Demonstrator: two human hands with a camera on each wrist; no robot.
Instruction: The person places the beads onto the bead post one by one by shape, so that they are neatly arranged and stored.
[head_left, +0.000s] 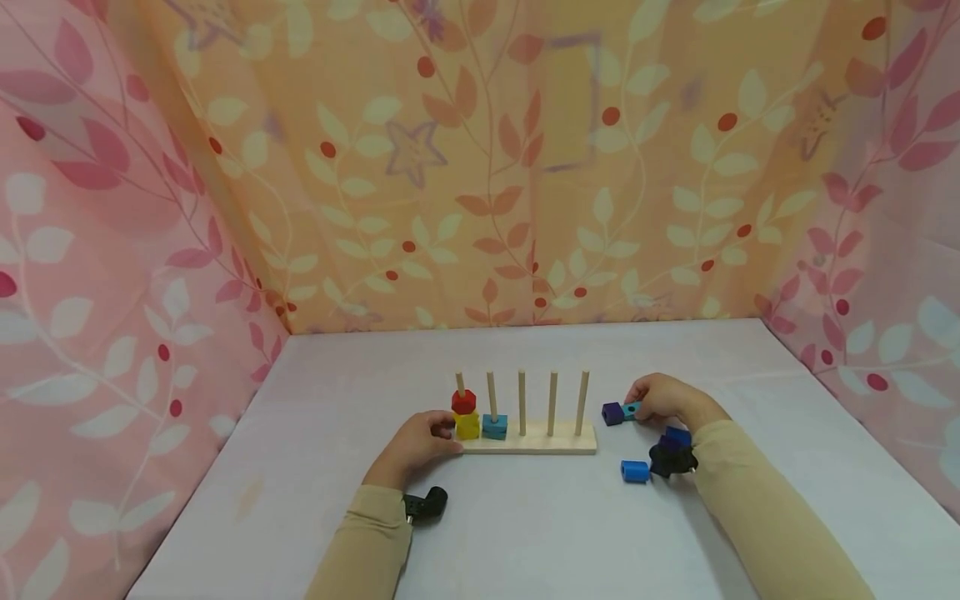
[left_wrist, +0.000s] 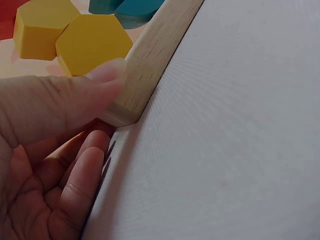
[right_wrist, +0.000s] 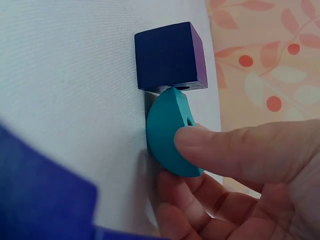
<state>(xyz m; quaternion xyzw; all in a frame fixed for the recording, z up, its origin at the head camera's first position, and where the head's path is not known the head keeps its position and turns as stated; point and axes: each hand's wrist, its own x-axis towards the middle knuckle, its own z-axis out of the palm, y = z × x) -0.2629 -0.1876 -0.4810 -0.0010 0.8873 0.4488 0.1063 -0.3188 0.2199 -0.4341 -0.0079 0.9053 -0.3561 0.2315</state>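
Note:
A wooden peg stand (head_left: 528,447) has several upright pegs. My left hand (head_left: 416,446) holds its left end, the thumb (left_wrist: 107,82) on the corner of the base and the curled fingers beside the end. Yellow blocks (head_left: 468,427) with a red block (head_left: 464,402) above them sit on the leftmost peg; teal blocks (head_left: 495,427) are on the second. Right of the stand, my right hand (head_left: 667,398) pinches a teal half-round block (right_wrist: 165,135) between thumb and fingers. The block's tip meets or nearly meets a purple cube (right_wrist: 165,57).
A blue cylinder-like block (head_left: 634,472) lies on the white table (head_left: 525,533) below the right hand. Near the right wrist is a dark blue block (head_left: 677,436), partly hidden by the black wrist camera (head_left: 672,458). Patterned curtains (head_left: 487,167) enclose the back and sides.

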